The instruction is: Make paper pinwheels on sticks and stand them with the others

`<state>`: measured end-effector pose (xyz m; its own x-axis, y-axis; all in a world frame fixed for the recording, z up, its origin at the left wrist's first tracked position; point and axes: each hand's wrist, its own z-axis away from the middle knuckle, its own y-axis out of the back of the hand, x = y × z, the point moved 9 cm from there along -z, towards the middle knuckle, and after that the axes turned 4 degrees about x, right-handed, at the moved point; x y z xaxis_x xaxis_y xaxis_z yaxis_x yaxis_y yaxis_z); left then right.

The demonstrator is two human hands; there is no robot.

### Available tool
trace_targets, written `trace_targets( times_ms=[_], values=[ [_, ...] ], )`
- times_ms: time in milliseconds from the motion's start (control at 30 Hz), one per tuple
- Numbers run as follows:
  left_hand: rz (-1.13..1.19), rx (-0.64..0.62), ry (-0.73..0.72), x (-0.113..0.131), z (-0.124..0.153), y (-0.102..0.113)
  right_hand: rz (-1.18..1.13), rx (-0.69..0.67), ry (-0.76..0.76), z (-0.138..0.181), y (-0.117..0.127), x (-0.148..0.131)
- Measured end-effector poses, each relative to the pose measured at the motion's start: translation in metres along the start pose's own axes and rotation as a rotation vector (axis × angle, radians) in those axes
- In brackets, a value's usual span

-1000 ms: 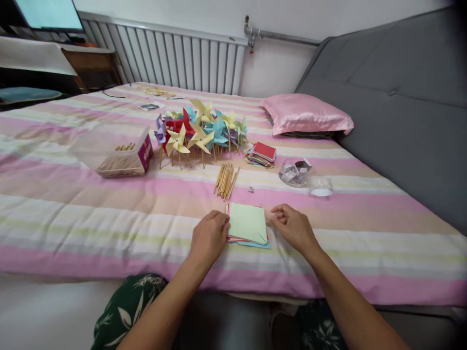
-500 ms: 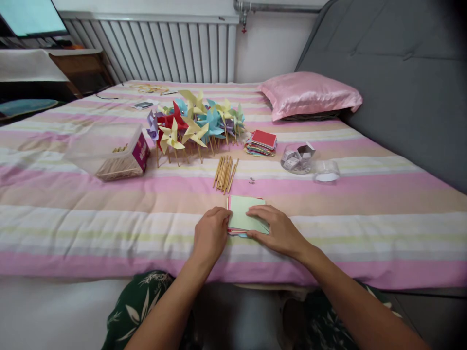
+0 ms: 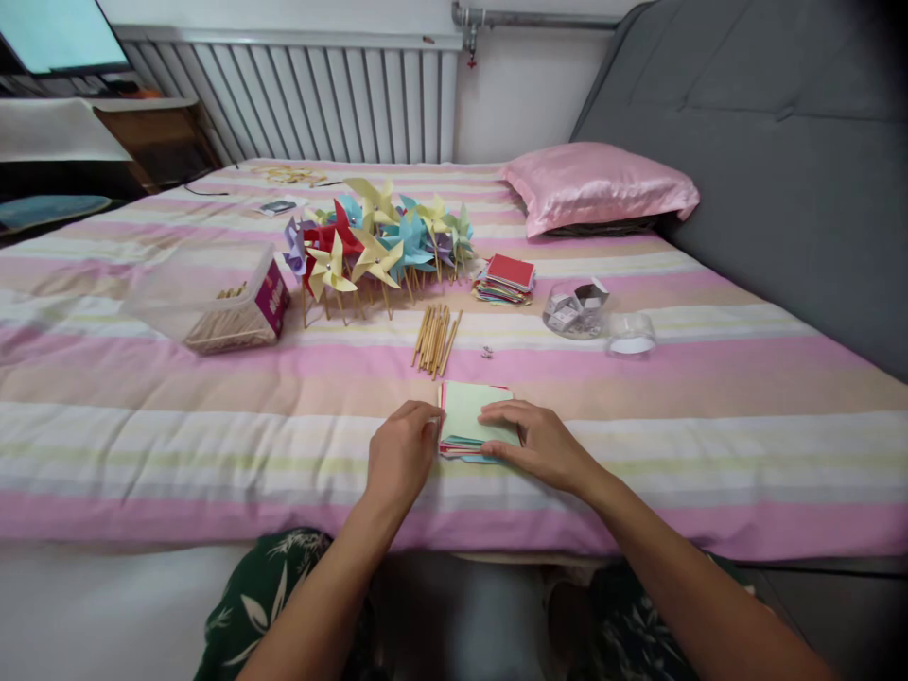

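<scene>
A stack of coloured paper squares [image 3: 468,412], pale green on top with red, pink and blue edges below, lies on the bed in front of me. My left hand [image 3: 404,445] is closed at its left edge, thumb and fingers pinching there. Over the right side of the stack, my right hand [image 3: 535,442] lays its fingers on the top sheet, its thumb at the near right edge. Just beyond are thin wooden sticks [image 3: 435,340] in a bundle and a few tiny metal pieces [image 3: 487,352], too small to make out.
Several paper pinwheels [image 3: 375,246] stand farther back. Left of them sits a clear plastic box [image 3: 205,293] of sticks. A second paper stack [image 3: 508,276], a round clear container [image 3: 573,312], a roll of clear tape [image 3: 630,334] and a pink pillow [image 3: 600,189] are to the right.
My left hand has shifted slightly left. At the near edge of the stack, the sheets show more spread. The whole view has moved a little; my right hand stays on the paper.
</scene>
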<state>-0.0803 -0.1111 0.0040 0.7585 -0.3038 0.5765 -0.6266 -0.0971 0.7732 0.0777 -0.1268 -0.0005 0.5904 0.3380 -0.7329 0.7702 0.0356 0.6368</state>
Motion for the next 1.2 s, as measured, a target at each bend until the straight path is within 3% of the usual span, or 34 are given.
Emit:
trace_targets(
  times_ms=[400,1200],
  values=[
    [0.271,0.001,-0.014,0.005,0.0,0.003,-0.079,-0.02,-0.05,-0.001,0.001,0.004],
    [0.219,0.071,-0.099,0.017,0.001,0.0,0.015,0.04,0.02,0.0,0.001,0.001]
  ],
)
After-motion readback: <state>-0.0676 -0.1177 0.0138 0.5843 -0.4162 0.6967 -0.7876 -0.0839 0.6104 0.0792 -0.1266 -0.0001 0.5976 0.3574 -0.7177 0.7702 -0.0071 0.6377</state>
